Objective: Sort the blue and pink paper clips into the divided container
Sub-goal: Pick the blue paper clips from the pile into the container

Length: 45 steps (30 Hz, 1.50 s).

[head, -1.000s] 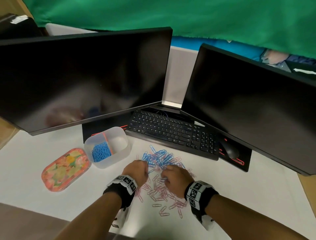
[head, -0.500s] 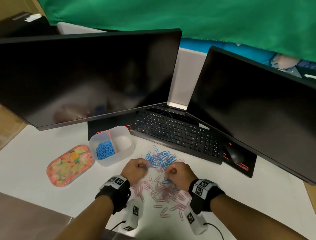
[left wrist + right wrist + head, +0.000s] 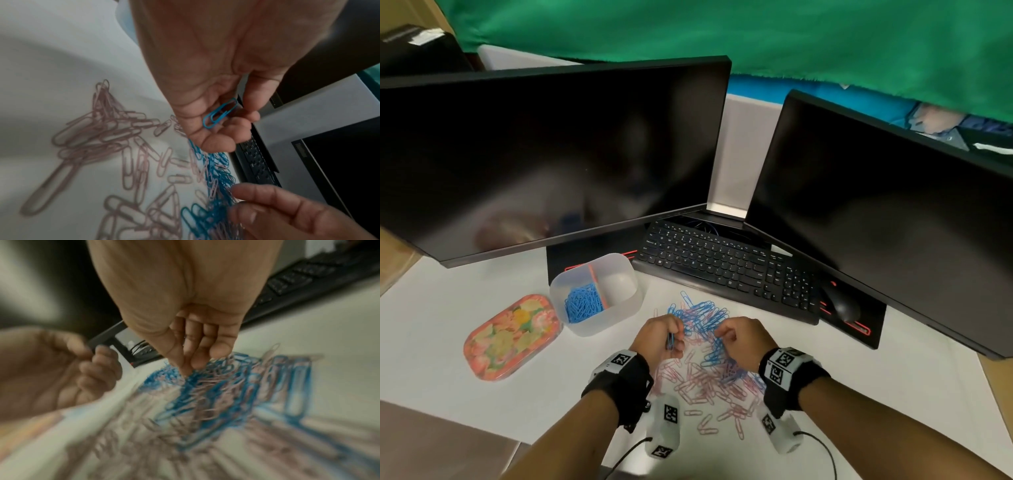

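A mixed heap of paper clips lies on the white desk: blue clips toward the keyboard, pink clips nearer me. My left hand is raised just above the heap's left edge and holds a blue paper clip in its curled fingers. My right hand is at the heap's right side, thumb and forefinger pressed together on blue clips; that view is blurred. The divided container stands left of the heap, with blue clips in its left compartment and nothing in the right one.
A floral pink lid lies left of the container. A black keyboard and mouse sit behind the heap, under two dark monitors. The desk edge runs close in front at the lower left.
My left hand has lifted off the heap with a blue clip in its fingers. The right hand stayed at the heap's right side, working in the blue clips. The head view shifted slightly.
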{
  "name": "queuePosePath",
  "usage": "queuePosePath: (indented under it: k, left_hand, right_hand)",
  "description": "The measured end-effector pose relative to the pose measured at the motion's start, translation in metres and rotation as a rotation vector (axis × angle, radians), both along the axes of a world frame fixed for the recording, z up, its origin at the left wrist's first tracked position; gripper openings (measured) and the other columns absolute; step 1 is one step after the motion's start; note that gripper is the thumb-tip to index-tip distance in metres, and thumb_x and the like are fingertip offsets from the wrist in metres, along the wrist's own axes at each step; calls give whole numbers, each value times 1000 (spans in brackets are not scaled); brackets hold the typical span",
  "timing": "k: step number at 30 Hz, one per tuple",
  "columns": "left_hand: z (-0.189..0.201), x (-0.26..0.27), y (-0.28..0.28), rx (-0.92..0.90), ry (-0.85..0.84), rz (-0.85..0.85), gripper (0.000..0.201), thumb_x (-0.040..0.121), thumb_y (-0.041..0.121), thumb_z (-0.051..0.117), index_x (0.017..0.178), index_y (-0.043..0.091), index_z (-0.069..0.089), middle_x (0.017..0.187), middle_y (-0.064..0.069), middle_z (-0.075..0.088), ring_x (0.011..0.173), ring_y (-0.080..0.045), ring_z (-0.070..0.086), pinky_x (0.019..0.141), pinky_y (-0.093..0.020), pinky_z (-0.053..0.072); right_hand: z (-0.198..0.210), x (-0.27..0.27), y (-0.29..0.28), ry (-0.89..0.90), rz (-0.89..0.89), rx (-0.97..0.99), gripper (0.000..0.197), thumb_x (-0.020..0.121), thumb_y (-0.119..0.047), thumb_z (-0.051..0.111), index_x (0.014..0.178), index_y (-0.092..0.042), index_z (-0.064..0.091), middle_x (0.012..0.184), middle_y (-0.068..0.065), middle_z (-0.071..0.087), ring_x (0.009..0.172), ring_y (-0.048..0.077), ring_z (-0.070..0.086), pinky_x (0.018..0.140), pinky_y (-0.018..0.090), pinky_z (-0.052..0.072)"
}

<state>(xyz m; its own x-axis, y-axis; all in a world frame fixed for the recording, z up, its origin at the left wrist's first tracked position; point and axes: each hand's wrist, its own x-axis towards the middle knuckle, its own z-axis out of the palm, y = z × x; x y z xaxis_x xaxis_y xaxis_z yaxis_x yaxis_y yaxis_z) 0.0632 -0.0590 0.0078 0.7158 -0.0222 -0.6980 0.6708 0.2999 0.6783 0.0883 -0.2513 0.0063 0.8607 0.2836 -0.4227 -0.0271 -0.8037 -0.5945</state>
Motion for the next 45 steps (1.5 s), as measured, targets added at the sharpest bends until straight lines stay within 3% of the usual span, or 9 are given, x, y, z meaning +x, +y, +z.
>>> queuePosePath:
  k: [3,7,13,21,27,35,38,41,45]
  left_hand:
    - [-1,-4,-8,215,-61,-206,17,79,7,52,63,12,53,60,-4,44,47,-14,38,50,-22,30]
    - [-7,-13,-25,767,-314,-550,11,81,12,61,79,21,67,72,12,61,65,-4,56,58,-10,40]
    - [-15,-13,-31,989,-401,-721,17,82,9,54,86,22,65,92,5,65,82,-11,55,74,-19,45]
    - [-25,-15,-37,1073,-445,-840,14,83,14,55,91,21,64,100,2,65,89,-15,60,80,-25,50]
    - [-27,-16,-41,1124,-480,-882,16,85,17,51,91,19,65,100,-2,64,90,-19,63,81,-29,53]
    - [-23,-13,-15,915,-423,-689,23,81,11,56,66,28,51,78,8,61,78,-13,59,63,-15,42]
    - [-16,-14,-5,835,-394,-558,21,81,11,61,72,29,60,78,10,64,75,-8,60,63,-9,42]
    - [-12,-11,2,587,-290,-331,26,86,2,56,94,24,67,78,6,65,62,-10,56,61,-18,46]
    - [-2,-11,9,149,-124,-29,28,87,-12,47,98,5,67,57,1,47,44,-9,29,45,-20,26]
  right_hand:
    - [-1,-2,-6,-107,193,-143,33,89,-7,47,105,-27,68,111,-5,61,102,17,57,88,29,48]
    - [-5,-5,-2,-185,425,-203,30,87,-14,57,112,-27,66,97,-4,51,106,19,49,85,29,42]
    - [-6,-6,3,-270,508,-234,15,87,-13,56,94,-18,68,91,0,48,99,21,48,77,32,40]
    - [0,-5,-9,-212,279,-45,10,87,-12,49,84,-16,58,86,-2,59,87,17,50,76,30,43]
    - [-5,0,-17,-42,-40,135,28,89,-2,47,107,-19,59,69,-10,54,60,6,50,61,17,42]
    - [0,7,-9,305,-238,325,19,88,-4,41,86,-12,58,70,6,55,62,17,55,59,29,48]
    - [-3,5,-2,96,-7,140,14,87,-9,50,86,-11,63,82,-2,61,72,12,55,72,29,48]
    - [-5,-3,7,-26,264,2,23,80,-2,50,87,-19,64,86,-6,58,80,13,55,75,25,47]
    - [-13,-5,11,-102,477,-74,26,76,3,48,92,-14,60,100,3,60,90,21,56,79,30,47]
